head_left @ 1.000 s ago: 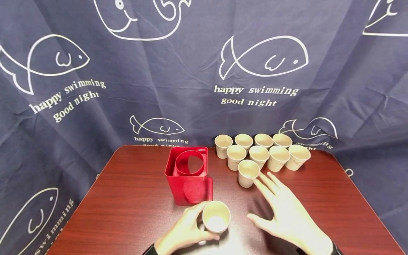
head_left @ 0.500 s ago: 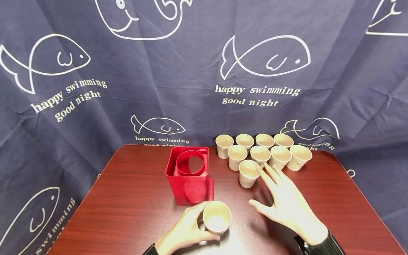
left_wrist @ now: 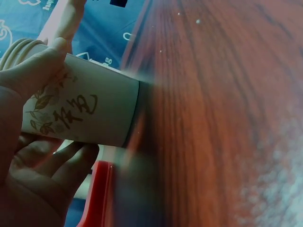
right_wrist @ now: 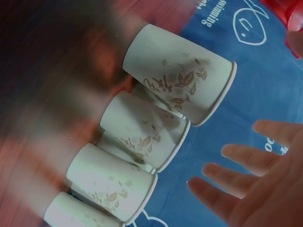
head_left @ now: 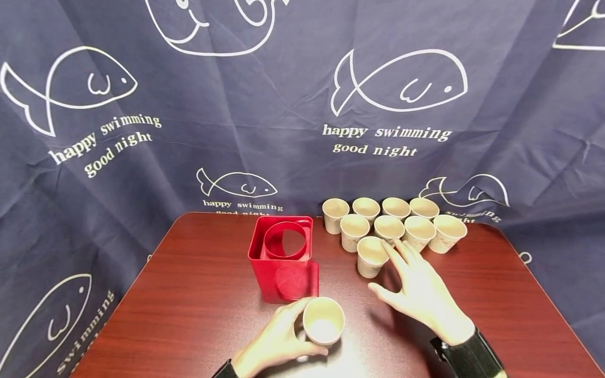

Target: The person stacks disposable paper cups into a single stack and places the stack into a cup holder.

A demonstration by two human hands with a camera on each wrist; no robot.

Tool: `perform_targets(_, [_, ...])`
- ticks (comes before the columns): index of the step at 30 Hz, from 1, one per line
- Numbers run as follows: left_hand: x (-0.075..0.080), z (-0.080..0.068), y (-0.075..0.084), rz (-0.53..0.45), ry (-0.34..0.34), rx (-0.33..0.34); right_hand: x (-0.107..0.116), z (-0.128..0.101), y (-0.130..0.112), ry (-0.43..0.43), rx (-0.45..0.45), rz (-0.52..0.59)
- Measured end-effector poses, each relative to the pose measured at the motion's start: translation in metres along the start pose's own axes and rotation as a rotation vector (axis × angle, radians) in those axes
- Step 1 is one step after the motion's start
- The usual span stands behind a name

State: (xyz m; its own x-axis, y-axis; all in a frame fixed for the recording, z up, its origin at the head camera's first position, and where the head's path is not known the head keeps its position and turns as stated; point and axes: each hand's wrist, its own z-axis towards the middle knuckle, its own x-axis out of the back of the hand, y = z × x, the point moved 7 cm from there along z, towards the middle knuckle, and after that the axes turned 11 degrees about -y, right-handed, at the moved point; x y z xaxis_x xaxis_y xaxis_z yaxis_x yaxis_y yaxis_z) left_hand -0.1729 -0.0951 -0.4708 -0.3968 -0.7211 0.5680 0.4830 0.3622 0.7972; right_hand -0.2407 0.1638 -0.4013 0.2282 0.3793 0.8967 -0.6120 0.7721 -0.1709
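My left hand (head_left: 279, 338) grips a pale paper cup (head_left: 324, 321), thumb on the near side and fingers round the far side. In the left wrist view, several rims (left_wrist: 21, 49) sit nested at the mouth of this printed cup (left_wrist: 90, 101), so it is a stack; its base is close to the table. My right hand (head_left: 423, 294) hovers with spread, extended fingers, its fingertips overlapping the rim of the front paper cup (head_left: 370, 265). The right wrist view shows that hand (right_wrist: 265, 175) holding nothing, palm toward the row of printed cups (right_wrist: 180, 75).
Behind the front cup stand two rows of upright paper cups (head_left: 355, 239) at the back right. A red square box (head_left: 279, 275) with a round ring (head_left: 285, 254) inside stands left of them. A flat red piece (head_left: 314, 281) is at its front right. A blue fish-print cloth (head_left: 302, 105) hangs behind.
My right hand has moved slightly forward and left, its fingertips coming over the front cup's rim. My left hand keeps holding the cup stack in the same place. The head view has shifted slightly.
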Motion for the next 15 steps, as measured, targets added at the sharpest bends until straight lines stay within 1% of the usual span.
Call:
perform_targets(9, [0.000, 0.001, 0.003, 0.008, 0.007, -0.047, -0.007, 0.007, 0.003, 0.021, 0.008, -0.016])
perform_targets(12, [0.000, 0.001, 0.004, 0.016, 0.010, -0.048, -0.009, 0.009, 0.004, 0.023, 0.006, -0.013])
perform_targets(15, [0.000, 0.001, 0.004, 0.037, 0.014, -0.035, -0.012, 0.012, 0.006, 0.006, -0.009, -0.003])
